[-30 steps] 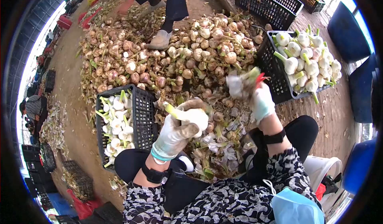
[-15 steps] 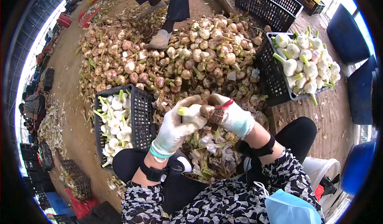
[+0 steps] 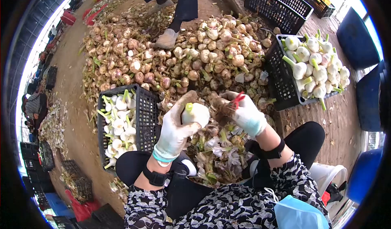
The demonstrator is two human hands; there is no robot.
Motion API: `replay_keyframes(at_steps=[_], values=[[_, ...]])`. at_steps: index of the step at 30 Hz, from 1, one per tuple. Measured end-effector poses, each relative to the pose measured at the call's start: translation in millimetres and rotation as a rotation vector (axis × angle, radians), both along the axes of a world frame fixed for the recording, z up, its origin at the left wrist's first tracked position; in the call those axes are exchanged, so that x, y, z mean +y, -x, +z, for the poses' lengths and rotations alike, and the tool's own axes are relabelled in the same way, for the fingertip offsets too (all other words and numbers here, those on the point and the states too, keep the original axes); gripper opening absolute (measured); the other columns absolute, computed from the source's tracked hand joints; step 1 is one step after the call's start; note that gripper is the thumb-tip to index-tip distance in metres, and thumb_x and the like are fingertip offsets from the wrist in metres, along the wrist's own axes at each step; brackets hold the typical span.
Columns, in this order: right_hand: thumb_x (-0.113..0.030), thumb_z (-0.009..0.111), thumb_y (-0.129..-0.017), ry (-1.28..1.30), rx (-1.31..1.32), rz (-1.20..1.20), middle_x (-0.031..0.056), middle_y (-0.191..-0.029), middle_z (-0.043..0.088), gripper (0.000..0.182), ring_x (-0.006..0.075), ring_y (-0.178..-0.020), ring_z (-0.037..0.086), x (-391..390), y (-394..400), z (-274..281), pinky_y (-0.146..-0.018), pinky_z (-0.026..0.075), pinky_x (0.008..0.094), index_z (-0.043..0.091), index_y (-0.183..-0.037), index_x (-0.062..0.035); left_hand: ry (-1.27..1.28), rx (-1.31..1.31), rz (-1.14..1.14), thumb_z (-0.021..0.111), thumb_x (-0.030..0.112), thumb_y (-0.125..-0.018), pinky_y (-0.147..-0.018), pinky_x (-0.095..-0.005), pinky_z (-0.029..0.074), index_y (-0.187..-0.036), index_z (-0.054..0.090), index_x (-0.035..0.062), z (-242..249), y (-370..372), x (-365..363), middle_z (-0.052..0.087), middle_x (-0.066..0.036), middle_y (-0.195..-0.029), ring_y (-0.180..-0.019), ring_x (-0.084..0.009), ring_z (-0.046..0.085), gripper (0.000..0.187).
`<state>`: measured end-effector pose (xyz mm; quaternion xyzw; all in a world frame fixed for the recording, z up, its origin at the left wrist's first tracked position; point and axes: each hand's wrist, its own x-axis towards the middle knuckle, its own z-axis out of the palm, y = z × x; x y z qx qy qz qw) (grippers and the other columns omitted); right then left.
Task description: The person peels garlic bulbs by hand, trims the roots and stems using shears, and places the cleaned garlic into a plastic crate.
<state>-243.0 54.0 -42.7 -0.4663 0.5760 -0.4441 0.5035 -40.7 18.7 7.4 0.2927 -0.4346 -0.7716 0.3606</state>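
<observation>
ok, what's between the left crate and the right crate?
Head view: the left hand gripping a peeled garlic bulb, the right hand with a red tool, and loose skins beneath, between left crate and right crate.

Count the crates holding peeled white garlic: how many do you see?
2. One black crate stands beside the left hand, which grips a peeled bulb. The other crate sits up right, beyond the right hand. Farther crates look empty or unclear.
</observation>
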Motion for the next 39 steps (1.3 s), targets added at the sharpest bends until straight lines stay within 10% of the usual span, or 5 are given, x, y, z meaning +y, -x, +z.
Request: replay_keyframes(at_steps=[4,14,22,28,39], values=[[-0.013,0.061,-0.078,0.375,0.465,-0.039,0.0202,-0.075,0.06,0.016,0.0324,-0.068,0.062,13.0,-25.6,34.0,-0.063,0.048,0.0366,0.058,-0.085,0.0017,0.292,-0.302,0.024,0.063,-0.001,-0.067,-0.089,-0.0282,0.046,-0.132,0.037,-0.0098,-4.6,0.1,-3.1,0.055,-0.014,-0.117,-0.102,-0.0179,0.057,0.071],[-0.024,0.063,-0.088,-0.128,-0.834,0.028,0.0048,-0.089,0.063,0.029,0.011,-0.079,0.059,17.5,-16.1,22.5,-0.07,0.049,0.0263,0.052,-0.101,0.0006,-0.116,0.142,-0.144,0.059,0.005,-0.06,-0.079,-0.0297,0.049,-0.135,0.034,-0.0063,-3.0,3.2,-2.7,0.056,-0.019,-0.12,-0.09,-0.0195,0.061,0.08],[-0.013,0.063,-0.084,0.382,0.217,-0.008,0.0093,-0.085,0.062,0.025,0.0145,-0.078,0.058,14.0,-36.4,-0.8,-0.069,0.047,0.0267,0.054,-0.102,0.0013,-0.256,-0.127,0.109,0.039,0.015,-0.097,-0.091,-0.0338,0.046,-0.121,0.05,-0.0025,-17.7,4.0,0.2,0.061,-0.012,-0.108,-0.1,-0.0217,0.059,0.032],[-0.008,0.053,-0.089,-0.107,-0.81,-0.106,0.0089,-0.092,0.061,0.019,0.0164,-0.083,0.061,21.5,-45.6,26.1,-0.069,0.05,0.0265,0.051,-0.106,0.0001,-0.334,0.126,0.134,0.044,0.013,-0.092,-0.091,-0.0346,0.047,-0.116,0.053,-0.0032,-13.1,3.7,-2.1,0.06,-0.014,-0.11,-0.104,-0.024,0.058,0.03],[-0.006,0.058,-0.078,0.136,0.558,0.17,0.0173,-0.092,0.059,0.021,0.0352,-0.08,0.058,14.6,-4.4,-41.1,-0.071,0.048,0.0368,0.062,-0.099,-0.0028,-0.534,0.392,0.227,0.046,0.016,-0.09,-0.069,-0.0403,0.057,-0.113,0.058,-0.0014,-11.1,-9.1,-10.1,0.066,-0.017,-0.091,-0.075,-0.0295,0.066,0.031]])
